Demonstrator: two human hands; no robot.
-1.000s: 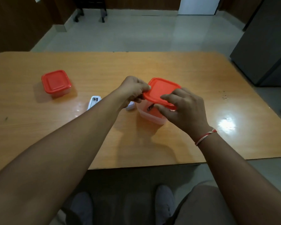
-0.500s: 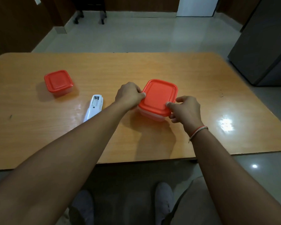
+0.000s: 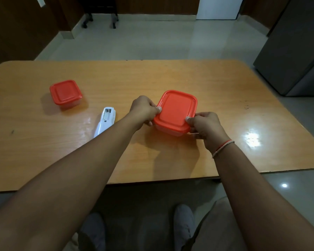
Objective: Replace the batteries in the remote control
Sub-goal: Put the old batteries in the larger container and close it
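Note:
A clear plastic container with a red lid (image 3: pixel 177 110) stands on the wooden table (image 3: pixel 170 77), with the lid lying flat on it. My left hand (image 3: pixel 144 110) grips its left edge, thumb pressed on the lid. My right hand (image 3: pixel 205 125) grips its near right corner, thumb on the lid too. A white remote control (image 3: pixel 106 121) lies face down to the left of my left arm, its battery bay uncovered at the far end. What the container holds is hidden.
A second, smaller red-lidded container (image 3: pixel 65 93) sits closed at the table's left. A dark grey cabinet (image 3: pixel 297 46) stands off the right corner. A chair base (image 3: pixel 100 19) is on the tiled floor beyond. My feet show under the near edge.
The red lid was tilted up off the container; it now lies flat on it, and both my hands have shifted to the container's edges with thumbs pressing down.

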